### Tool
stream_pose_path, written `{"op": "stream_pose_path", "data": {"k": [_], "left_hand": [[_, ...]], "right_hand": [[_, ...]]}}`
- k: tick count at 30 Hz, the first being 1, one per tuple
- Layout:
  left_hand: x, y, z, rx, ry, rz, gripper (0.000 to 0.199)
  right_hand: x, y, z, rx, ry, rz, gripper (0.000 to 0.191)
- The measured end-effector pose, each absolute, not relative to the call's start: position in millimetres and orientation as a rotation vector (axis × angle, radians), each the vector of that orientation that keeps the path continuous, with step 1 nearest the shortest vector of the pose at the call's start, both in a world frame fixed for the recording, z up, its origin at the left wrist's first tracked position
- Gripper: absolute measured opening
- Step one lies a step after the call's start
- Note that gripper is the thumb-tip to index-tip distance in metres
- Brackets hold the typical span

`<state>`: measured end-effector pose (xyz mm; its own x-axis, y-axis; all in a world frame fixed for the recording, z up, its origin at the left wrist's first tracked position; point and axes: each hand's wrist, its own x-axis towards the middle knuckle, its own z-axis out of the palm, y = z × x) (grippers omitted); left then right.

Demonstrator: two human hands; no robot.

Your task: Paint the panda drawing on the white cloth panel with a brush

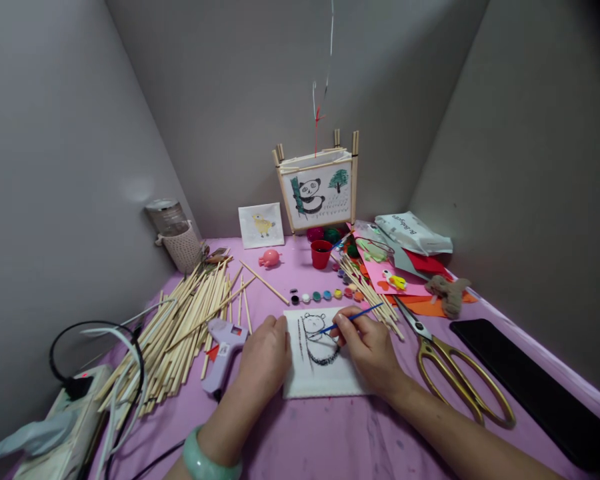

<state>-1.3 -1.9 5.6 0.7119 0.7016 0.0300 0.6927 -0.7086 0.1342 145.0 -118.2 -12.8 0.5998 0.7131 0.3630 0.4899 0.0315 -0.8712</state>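
Observation:
A small white canvas (300,385) lies on the table in front of me, bearing a black outline of a panda beside upright lines. My right hand (369,347) is closed around a thin blue paintbrush (361,314), whose tip is over the panda's body. At the canvas's left edge, my left hand (266,353) is curled with the thumb along the border, gripping it; its other fingers are mostly hidden. Beyond the canvas runs a strip of small paint pots (317,296). A red cup (321,255) with dark liquid and another brush stands behind them.
Wooden sticks (185,333) and a lilac glue gun (222,357) lie left, near a power strip (63,427) with cables. Gold-handled scissors (455,373) and a black slab (525,380) lie right. A panda lantern (316,190) hangs at the back by a chick picture (261,225).

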Motion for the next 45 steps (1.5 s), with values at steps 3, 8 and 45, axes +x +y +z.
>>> {"op": "stream_pose_path", "data": {"k": [3,8,45], "left_hand": [[-1,-2,5,2.802,1.134,0.134,0.021],[-1,-3,8,2.804,1.122,0.147,0.022],[-1,0,3,2.838,1.128,0.143,0.018]], "right_hand": [[145,-118,-12,-1.614,-1.023,0.215,0.025],[148,-118,-15,-1.59,-0.951,0.249,0.027],[150,-117,-22,-1.571,-0.914,0.304,0.029]]}}
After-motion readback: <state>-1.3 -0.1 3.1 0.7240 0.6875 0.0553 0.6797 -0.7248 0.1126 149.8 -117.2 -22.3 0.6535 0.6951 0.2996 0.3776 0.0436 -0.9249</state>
